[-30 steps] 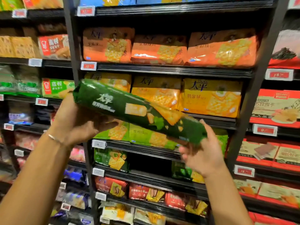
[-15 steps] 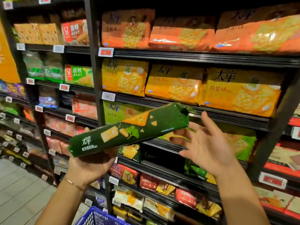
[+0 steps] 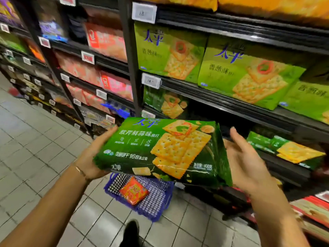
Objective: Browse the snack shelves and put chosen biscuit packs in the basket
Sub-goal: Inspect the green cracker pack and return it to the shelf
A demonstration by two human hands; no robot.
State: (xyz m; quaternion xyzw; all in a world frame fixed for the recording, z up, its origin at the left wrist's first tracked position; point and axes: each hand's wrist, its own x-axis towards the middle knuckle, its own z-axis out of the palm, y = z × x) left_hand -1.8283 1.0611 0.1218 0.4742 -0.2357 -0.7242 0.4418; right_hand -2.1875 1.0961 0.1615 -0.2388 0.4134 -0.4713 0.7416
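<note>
Green biscuit pack rests in our left hand, its grip grasping one end; our right hand is released alongside, basket beneath.

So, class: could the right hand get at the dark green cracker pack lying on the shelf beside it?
Probably yes. The right hand is open, gripping nothing, and the shelved cracker pack lies at the open shelf front to its right, with nothing between. The left hand holds the other cracker pack.

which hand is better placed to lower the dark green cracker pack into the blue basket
Left. The left hand grips the dark green plastic cracker pack by its end, above the blue mesh basket; the right hand lies open at the other end.
</note>
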